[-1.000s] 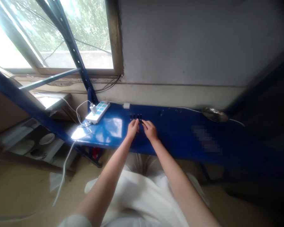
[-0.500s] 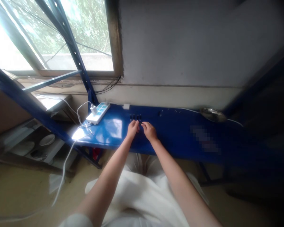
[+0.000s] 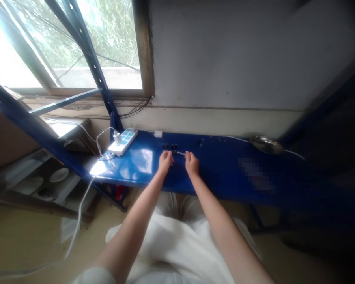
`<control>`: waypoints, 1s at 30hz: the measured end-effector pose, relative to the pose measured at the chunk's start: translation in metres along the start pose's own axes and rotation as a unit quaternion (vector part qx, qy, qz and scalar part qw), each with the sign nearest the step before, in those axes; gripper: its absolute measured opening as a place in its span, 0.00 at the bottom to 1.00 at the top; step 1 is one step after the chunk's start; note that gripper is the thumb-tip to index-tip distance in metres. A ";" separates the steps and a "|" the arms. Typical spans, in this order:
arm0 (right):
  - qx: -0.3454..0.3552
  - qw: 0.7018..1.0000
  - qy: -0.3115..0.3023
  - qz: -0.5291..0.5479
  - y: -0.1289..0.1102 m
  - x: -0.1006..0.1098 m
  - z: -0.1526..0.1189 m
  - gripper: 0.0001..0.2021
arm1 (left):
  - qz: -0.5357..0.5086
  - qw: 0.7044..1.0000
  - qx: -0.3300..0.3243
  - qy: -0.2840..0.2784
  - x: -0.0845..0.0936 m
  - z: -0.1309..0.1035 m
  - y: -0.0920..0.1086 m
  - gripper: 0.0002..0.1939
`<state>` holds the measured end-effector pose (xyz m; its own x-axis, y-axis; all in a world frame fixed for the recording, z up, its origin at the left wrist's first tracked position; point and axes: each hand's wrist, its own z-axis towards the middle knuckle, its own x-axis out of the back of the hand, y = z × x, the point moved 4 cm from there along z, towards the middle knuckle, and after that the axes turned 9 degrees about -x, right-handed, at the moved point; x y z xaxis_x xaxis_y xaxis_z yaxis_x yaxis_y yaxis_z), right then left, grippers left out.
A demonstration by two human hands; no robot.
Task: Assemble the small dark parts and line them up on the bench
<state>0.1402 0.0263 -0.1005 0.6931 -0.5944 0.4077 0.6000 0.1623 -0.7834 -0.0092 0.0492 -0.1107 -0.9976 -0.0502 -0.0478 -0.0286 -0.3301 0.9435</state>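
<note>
My left hand [image 3: 165,161] is closed near the middle of the blue table [image 3: 148,177], just in front of several small black pieces [image 3: 167,146] standing in a row. What its fingers pinch is too small to name. To its right my right hand [image 3: 191,161] is closed on a thin light-coloured rod [image 3: 181,153]. The rod points left toward a small dark item between the two hands. Fine detail at the fingertips is blurred.
A white power strip [image 3: 123,142] with a plugged-in charger lies at the table's left end, its cable hanging down. Behind the hands is a white adapter [image 3: 158,134]. A shiny metal dish [image 3: 266,144] sits at the back right, and tiny bits [image 3: 220,139] lie behind.
My right hand has moved to the right, away from my left hand, and the thin rod now shows between them. My left hand has hardly moved.
</note>
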 end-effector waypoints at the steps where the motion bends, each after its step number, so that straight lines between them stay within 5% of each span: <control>1: -0.023 1.000 0.009 0.014 0.002 0.002 0.001 0.26 | -0.005 1.000 0.002 0.007 0.000 0.000 0.000 0.15; 5: -0.049 0.997 0.008 0.054 0.006 0.002 0.003 0.24 | 0.020 1.000 -0.001 -0.023 -0.001 -0.001 0.002 0.16; 12: 0.037 0.994 -0.094 0.046 0.000 -0.012 -0.002 0.18 | 0.031 0.994 -0.012 -0.100 -0.006 -0.005 0.009 0.18; 18: 0.079 0.981 -0.174 0.009 -0.004 -0.021 -0.008 0.13 | 0.026 0.997 -0.017 -0.074 -0.004 -0.004 0.010 0.20; 30: 0.095 0.972 -0.214 0.010 -0.004 -0.022 -0.011 0.11 | -0.016 0.997 0.007 -0.069 -0.004 -0.002 0.006 0.13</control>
<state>0.1182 0.0304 -0.1114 0.7842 -0.2141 0.5825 0.6189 0.3382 -0.7089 -0.0052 0.0450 -0.1053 -0.9954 0.0902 -0.0330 -0.0600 -0.3156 0.9470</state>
